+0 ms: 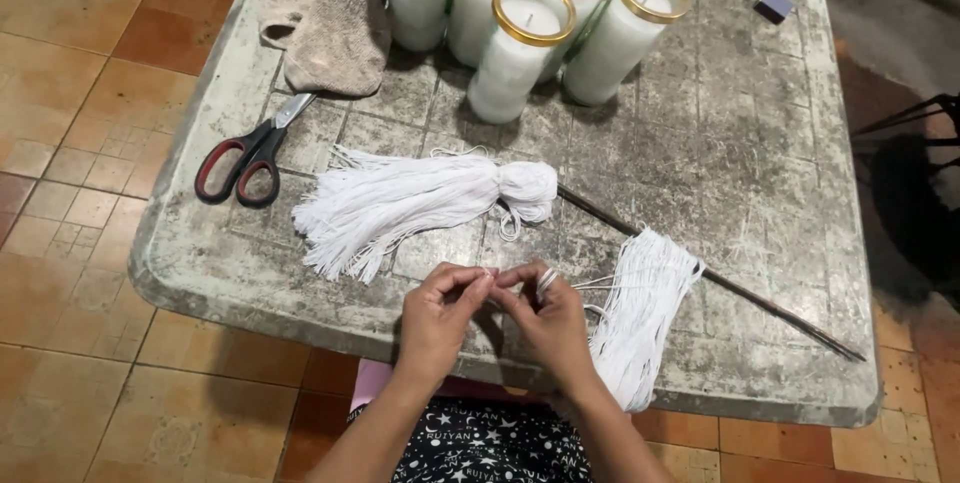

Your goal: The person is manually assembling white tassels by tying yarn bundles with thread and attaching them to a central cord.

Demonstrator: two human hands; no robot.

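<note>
Now, taking the tied bundle of white string (420, 205) in the middle of the worn table (740, 143) as your landmark: left of it lie the red-and-black scissors (245, 158), with a beige cloth (330, 18) above them. Below the bundle your left hand (437, 315) and right hand (548, 315) meet, fingertips pinching a thin white strand (510, 281) between them. Right of your hands, loose cut strings (645, 313) drape over a thin dark stick (720, 278) and off the table's edge. Beyond the bundle stand the white glass candles (520, 33). That strand looks light, limp and prone to fraying; grip it close to its end.
</note>
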